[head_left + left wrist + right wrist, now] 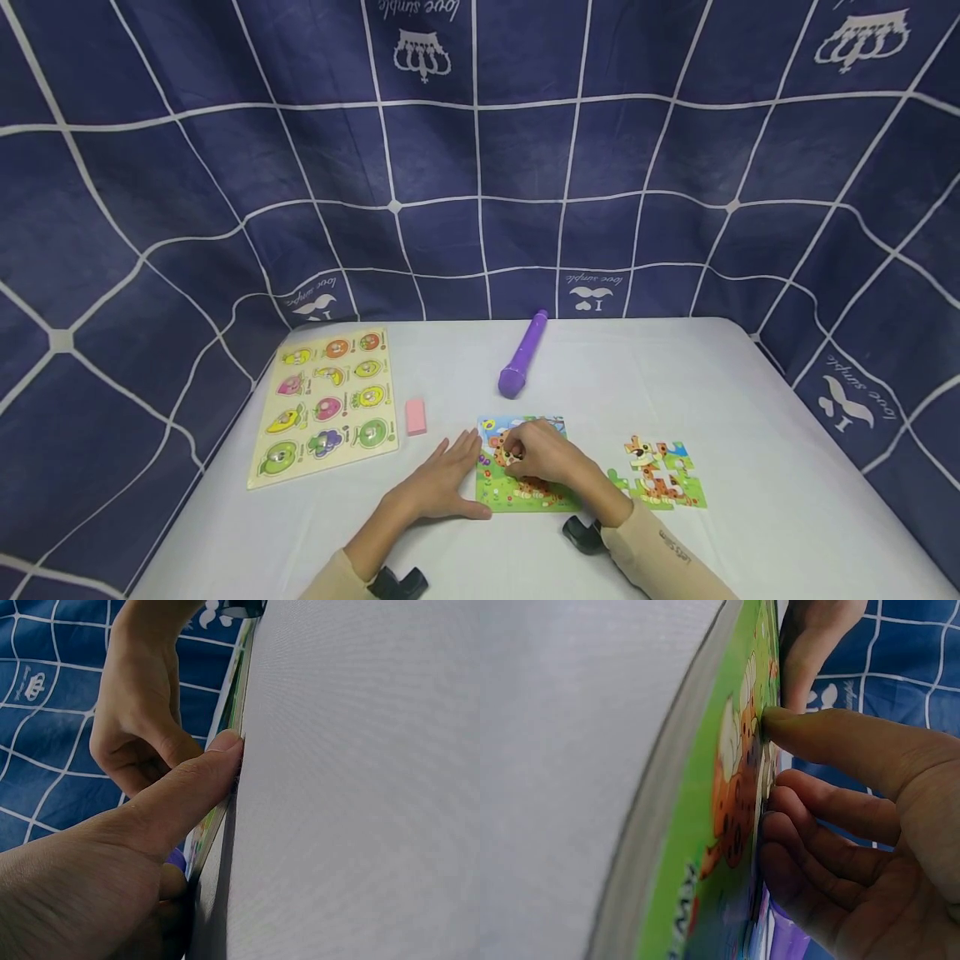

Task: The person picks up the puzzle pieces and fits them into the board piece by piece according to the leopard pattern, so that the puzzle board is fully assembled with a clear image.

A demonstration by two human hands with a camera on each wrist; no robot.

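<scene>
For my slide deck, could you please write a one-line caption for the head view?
Left hand against a puzzle board, right hand over it; loose pieces at right, fruit board at left.

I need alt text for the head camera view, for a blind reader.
A person's right hand is over a cartoon animal puzzle, with the left hand at its left edge. Puzzle pieces lie to the right, a fruit board and pink block to the left, and a purple microphone behind.

Puzzles [498, 487], microphone [522, 354], block [416, 417] on white table [622, 383]
</scene>
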